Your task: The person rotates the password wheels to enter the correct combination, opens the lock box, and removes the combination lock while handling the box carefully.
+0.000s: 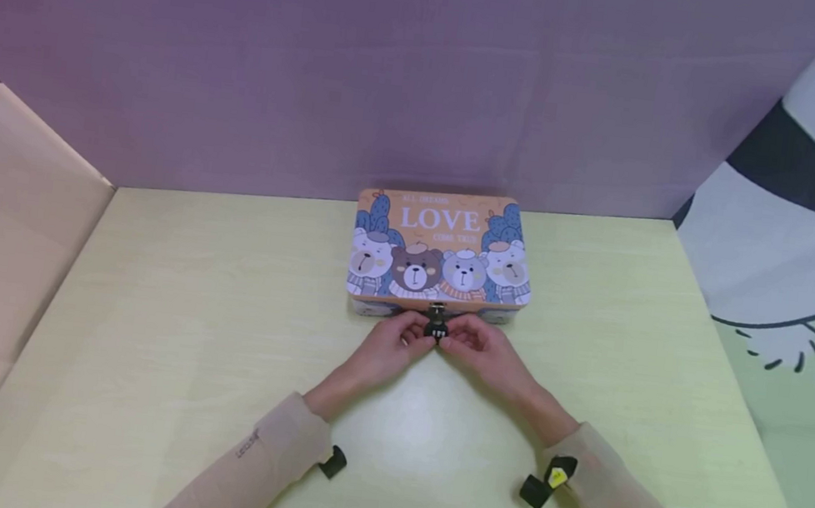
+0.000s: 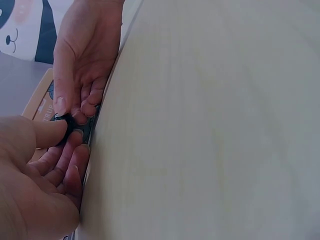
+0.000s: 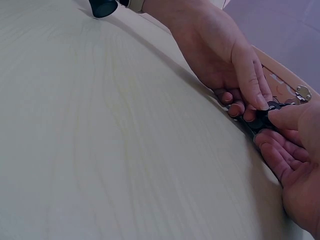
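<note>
Narrowly, left grip (image 1: 383, 353) and right grip (image 1: 496, 365) pinched the lock (image 1: 436, 332). It seemed light and stiff, best held by its sides.

Box (image 1: 441, 249) smooth mtl, clasp (image 3: 303, 93) shiny mtl; tbl (image 1: 221, 300) wood-grain w/ sheen; sleeves (image 1: 279, 449) matt cloth.

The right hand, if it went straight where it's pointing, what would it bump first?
Most likely the black lock, which the right hand is touching. Next would probably be the left hand, though depth is hard to judge.
</note>
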Demonstrator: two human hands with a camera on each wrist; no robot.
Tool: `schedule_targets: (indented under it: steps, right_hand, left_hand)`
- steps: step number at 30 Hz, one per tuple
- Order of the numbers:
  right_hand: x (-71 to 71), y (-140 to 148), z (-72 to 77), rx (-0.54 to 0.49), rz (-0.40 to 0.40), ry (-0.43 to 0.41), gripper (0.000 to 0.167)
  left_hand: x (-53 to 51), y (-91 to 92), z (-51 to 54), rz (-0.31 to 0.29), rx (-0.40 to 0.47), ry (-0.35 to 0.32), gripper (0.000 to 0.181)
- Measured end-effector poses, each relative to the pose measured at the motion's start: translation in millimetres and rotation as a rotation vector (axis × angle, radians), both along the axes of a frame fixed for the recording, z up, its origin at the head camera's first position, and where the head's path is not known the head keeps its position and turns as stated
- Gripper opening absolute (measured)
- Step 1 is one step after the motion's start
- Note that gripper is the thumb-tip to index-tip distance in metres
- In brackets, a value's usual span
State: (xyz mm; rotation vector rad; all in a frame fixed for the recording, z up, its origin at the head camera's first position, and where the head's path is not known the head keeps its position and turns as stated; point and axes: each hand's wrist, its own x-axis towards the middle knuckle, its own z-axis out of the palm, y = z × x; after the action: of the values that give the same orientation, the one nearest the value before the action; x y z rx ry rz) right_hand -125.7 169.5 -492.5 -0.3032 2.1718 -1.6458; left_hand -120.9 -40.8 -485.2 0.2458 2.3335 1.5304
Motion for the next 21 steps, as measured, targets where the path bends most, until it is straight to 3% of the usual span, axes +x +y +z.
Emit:
schedule_targets:
  steps: [8, 21]
  right_hand:
    - [0.4, -0.1, 0.3, -0.001, 0.001, -0.013, 0.025]
    - [-2.0, 4.7, 0.8, -0.051, 0.019, -0.064, 0.029]
  left_hand:
    - [0.5, -1.8, 0.9, -0.012, -0.002, -0.002, 0.021]
    - [-2.0, -6.0, 4.1, -0.035, 0.052, -0.105, 0.029]
